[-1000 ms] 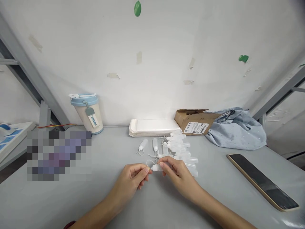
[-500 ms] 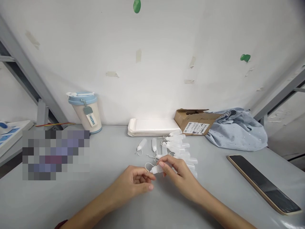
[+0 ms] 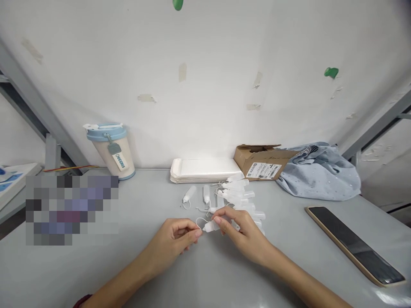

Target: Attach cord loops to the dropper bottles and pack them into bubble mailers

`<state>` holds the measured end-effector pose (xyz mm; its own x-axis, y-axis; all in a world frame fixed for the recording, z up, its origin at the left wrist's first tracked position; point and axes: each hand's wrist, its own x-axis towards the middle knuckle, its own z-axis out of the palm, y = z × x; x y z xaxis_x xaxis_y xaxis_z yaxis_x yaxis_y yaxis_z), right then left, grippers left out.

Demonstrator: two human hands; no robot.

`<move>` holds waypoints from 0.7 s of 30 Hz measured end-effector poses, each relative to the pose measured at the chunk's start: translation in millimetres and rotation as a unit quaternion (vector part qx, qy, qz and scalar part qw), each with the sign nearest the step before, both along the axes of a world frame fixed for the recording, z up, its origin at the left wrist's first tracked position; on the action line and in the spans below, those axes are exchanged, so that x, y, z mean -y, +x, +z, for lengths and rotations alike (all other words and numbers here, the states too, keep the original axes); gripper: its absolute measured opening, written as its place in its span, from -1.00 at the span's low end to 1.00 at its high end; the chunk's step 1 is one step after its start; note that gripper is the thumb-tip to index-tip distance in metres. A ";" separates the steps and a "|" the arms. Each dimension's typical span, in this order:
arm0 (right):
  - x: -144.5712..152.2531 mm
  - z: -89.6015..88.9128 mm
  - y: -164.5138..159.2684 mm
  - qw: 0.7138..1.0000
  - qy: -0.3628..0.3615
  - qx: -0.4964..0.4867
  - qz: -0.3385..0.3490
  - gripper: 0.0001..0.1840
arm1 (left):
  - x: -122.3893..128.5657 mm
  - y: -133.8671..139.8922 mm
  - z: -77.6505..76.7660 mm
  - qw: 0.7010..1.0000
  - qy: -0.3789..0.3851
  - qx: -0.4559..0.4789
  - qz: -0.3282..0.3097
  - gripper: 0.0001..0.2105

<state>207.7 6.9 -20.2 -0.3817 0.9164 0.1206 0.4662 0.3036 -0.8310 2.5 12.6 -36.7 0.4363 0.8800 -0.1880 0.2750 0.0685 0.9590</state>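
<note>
My right hand (image 3: 242, 231) holds a small white squeeze bottle (image 3: 210, 226) between thumb and fingers, its pointed nozzle turned to the left. A thin looped strap (image 3: 199, 219) runs from the bottle's neck to my left hand (image 3: 176, 237). Thumb and forefinger of that hand pinch the strap's cap end, which the fingertips mostly hide, just left of the nozzle. Beyond my hands lie two more small bottles, one tilted (image 3: 189, 194) and one pointing toward me (image 3: 206, 193). A heap of similar bottles (image 3: 239, 194) lies behind and right of my right hand, which partly covers it.
At the back are a stack of white flat packs (image 3: 205, 168), an open cardboard box (image 3: 261, 164) and a blue cloth (image 3: 321, 179). A tumbler (image 3: 114, 152) stands back left, beside a blurred-out patch. A phone (image 3: 353, 244) lies right, a power strip (image 3: 14, 177) far left.
My left thumb and forefinger have closed together on the strap's cap end; before, they were apart. The right hand keeps its hold on the bottle. The view has shifted slightly.
</note>
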 end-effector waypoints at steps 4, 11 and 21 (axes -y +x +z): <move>-2.4 1.2 3.5 1.000 -0.013 -0.011 -0.008 -0.68 | -2.3 1.4 4.4 0.999 0.023 0.017 -0.022 -0.77; -16.0 3.3 16.1 0.998 -0.016 -0.046 -0.039 -0.63 | -4.9 -1.1 -1.4 1.000 0.014 0.018 -0.015 -0.77; -5.8 1.1 5.3 1.000 0.024 0.002 0.013 -0.72 | 0.0 4.2 -4.4 1.000 0.001 0.021 -0.023 -0.72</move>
